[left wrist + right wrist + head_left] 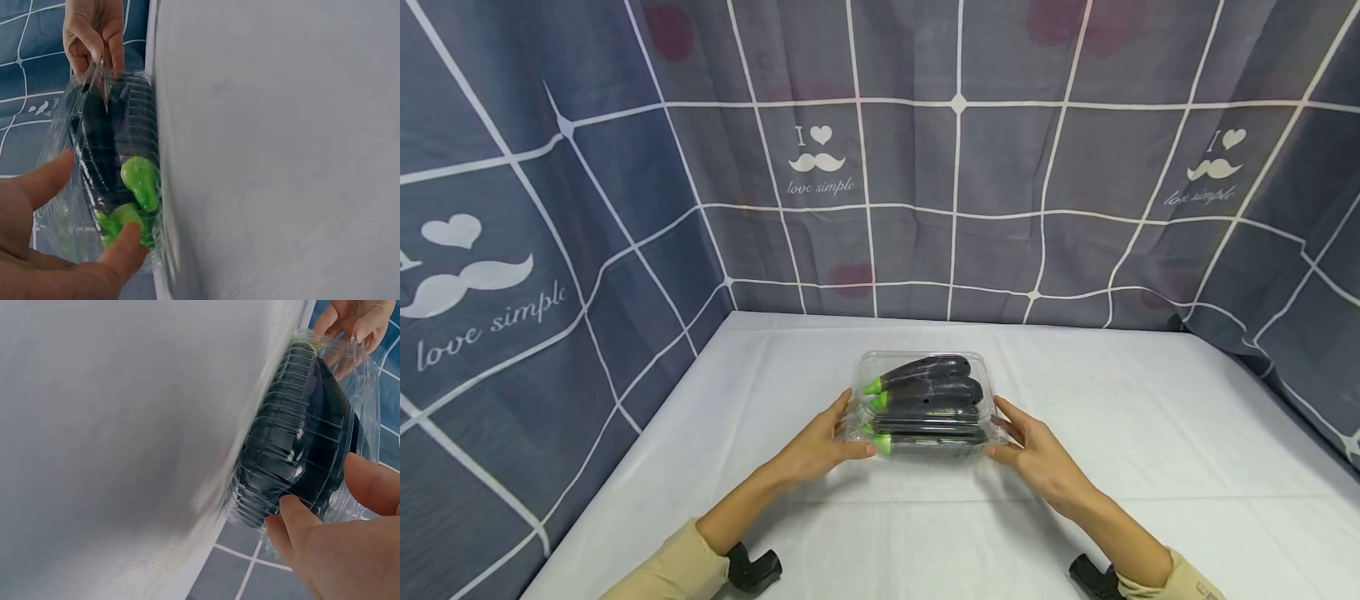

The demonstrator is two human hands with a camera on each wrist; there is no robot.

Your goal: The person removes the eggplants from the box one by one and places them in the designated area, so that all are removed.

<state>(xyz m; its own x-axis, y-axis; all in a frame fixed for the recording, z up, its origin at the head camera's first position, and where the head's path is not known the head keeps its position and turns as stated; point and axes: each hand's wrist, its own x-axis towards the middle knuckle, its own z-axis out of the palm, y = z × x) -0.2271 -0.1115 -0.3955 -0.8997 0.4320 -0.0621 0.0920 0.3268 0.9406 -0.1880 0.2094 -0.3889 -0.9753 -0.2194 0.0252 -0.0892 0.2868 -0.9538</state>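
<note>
A clear plastic clamshell box [867, 362] sits on the white tablecloth, its lid lying over several dark eggplants [928, 390] with bright green stem ends [140, 181] pointing left. My left hand [820, 442] holds the box's left end, thumb at the near corner and fingers round the side. At the opposite end my right hand [1037, 458] grips in the same way, thumb in front. The right wrist view shows the ribbed side wall [275, 425] of the box between the two hands, with the right fingertips [290, 503] against it.
The white cloth [1150, 433] spreads on all sides of the box. Grey-blue checked curtains [910, 158] hang behind the table and at both sides. Black straps or mounts [754, 570] are on both wrists, near the beige sleeves [673, 567].
</note>
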